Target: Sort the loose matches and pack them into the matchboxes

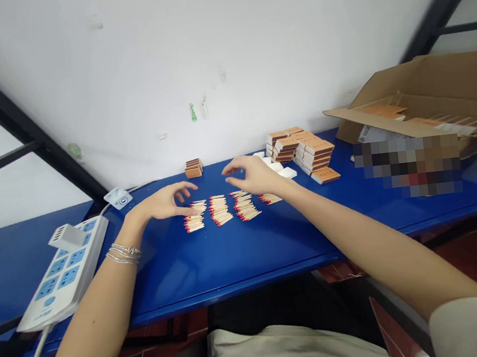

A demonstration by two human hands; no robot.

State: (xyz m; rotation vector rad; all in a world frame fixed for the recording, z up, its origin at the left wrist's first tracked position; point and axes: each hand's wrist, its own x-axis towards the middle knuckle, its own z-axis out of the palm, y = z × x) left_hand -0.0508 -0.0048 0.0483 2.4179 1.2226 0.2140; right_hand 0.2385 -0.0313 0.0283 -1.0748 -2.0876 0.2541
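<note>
Several small bundles of red-tipped matches (220,210) lie in rows on the blue table (230,259). My left hand (164,202) hovers just left of the leftmost bundles, fingers curled loosely apart, holding nothing; silver bracelets ring its wrist. My right hand (253,174) hangs above the right-hand bundles, fingers spread and bent, also holding nothing. Behind the right hand stands a stack of orange matchboxes (304,152) with white inner trays (282,169) beside it. A small separate pile of matchboxes (193,168) sits near the wall.
A white and blue power strip (63,271) with a plug in it lies at the left of the table. An open cardboard box (422,102) holding more matchboxes stands at the right. A white wall rises behind; black frame bars cross both sides.
</note>
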